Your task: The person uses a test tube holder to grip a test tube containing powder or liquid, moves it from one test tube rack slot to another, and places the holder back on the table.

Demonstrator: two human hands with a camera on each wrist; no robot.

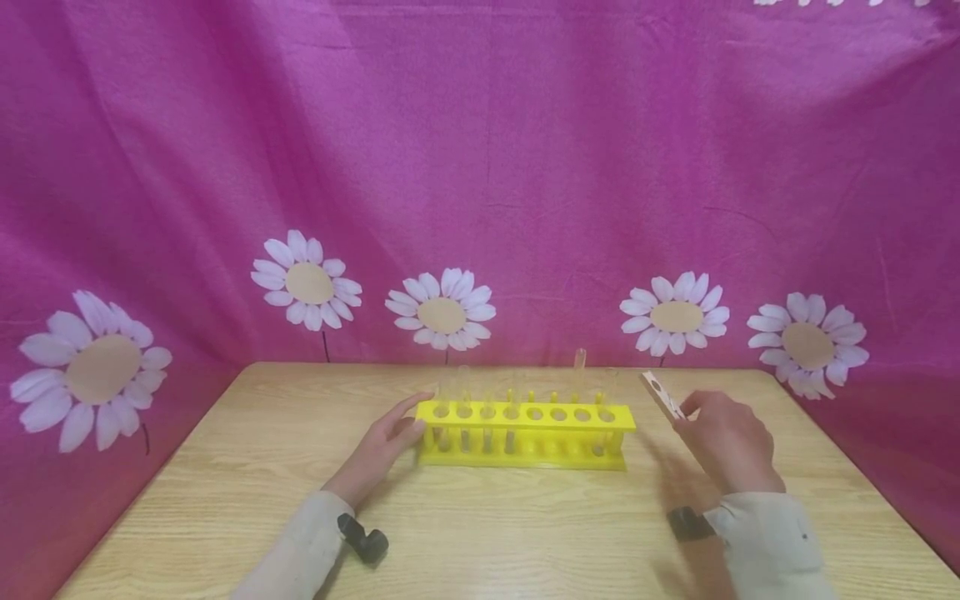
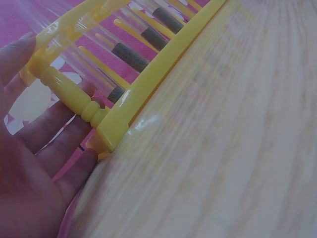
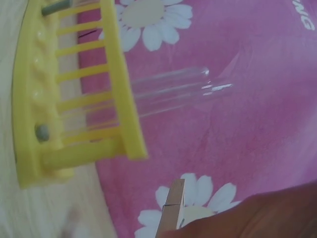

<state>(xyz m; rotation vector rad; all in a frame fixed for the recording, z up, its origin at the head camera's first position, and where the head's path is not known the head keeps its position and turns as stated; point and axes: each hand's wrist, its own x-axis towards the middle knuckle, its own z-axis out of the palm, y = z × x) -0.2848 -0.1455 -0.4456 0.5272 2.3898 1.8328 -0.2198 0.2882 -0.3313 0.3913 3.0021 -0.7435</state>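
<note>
A yellow test tube rack (image 1: 525, 414) stands upright on the table. Several clear test tubes with dark grey contents (image 2: 130, 58) fill its left holes. Another tube (image 1: 611, 387) with a little grey matter at its bottom occupies the right end hole. Behind the top plate, a tube (image 1: 580, 367) sits rounded end up. My left hand (image 1: 386, 442) holds the rack's left end, thumb on the top plate and fingers behind the end post. To the right of the rack, my right hand (image 1: 731, 437) grips a wooden test tube clamp (image 1: 662, 395) above the table, its tip apart from the tubes.
The wooden table (image 1: 495, 533) runs back to a pink cloth (image 1: 525, 167) printed with white daisies, which also hangs at both sides. Yellow pegs (image 1: 532, 397) line the back of the rack. Black straps (image 1: 365, 542) hang at the cuffs.
</note>
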